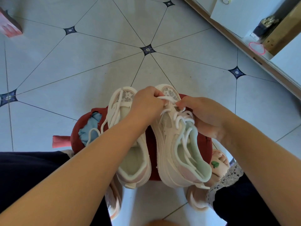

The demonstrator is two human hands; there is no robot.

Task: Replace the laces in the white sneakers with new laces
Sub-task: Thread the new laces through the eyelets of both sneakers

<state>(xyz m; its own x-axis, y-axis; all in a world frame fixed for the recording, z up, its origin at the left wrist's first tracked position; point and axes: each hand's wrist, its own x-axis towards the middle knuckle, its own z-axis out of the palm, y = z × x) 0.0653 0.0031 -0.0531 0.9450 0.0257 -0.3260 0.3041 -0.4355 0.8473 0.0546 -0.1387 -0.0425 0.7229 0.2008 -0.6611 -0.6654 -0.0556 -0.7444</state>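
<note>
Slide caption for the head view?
Left hand and right hand pinch the white lace on one sneaker atop a red stool.

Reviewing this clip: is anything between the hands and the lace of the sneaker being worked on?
Nothing visible. The left hand grips the lace at the toe end of the sneaker, and the right hand pinches it beside there. The second sneaker lies alongside, under the left forearm, clear of the lacing.
</note>
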